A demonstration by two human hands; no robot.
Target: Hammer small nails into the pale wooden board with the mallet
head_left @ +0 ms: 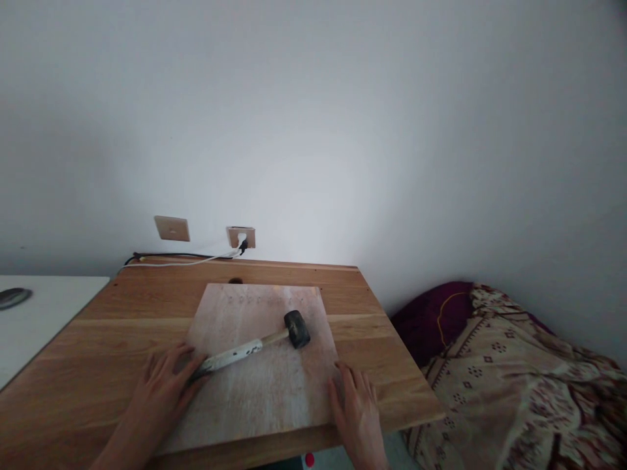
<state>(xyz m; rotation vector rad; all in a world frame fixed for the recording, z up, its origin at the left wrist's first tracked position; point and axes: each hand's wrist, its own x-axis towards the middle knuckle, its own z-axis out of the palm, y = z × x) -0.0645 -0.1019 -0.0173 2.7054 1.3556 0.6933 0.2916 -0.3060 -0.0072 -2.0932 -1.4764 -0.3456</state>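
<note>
A pale wooden board [274,385] lies flat on a brown wooden table [122,339]. On the board rests a mallet [259,343] with a black rubber head and a white-stained handle, its head pointing to the far right. My left hand [164,382] lies flat on the board's left edge, fingers spread, with the fingertips at the end of the mallet's handle. My right hand [357,408] rests open on the board's right edge, fingers stretched out. Neither hand holds anything.
Two wall sockets [240,236] sit above the table's back edge, one with a white plug and cables running left. A white surface [34,320] with a dark object adjoins on the left. A bed with a patterned blanket [514,385] stands on the right.
</note>
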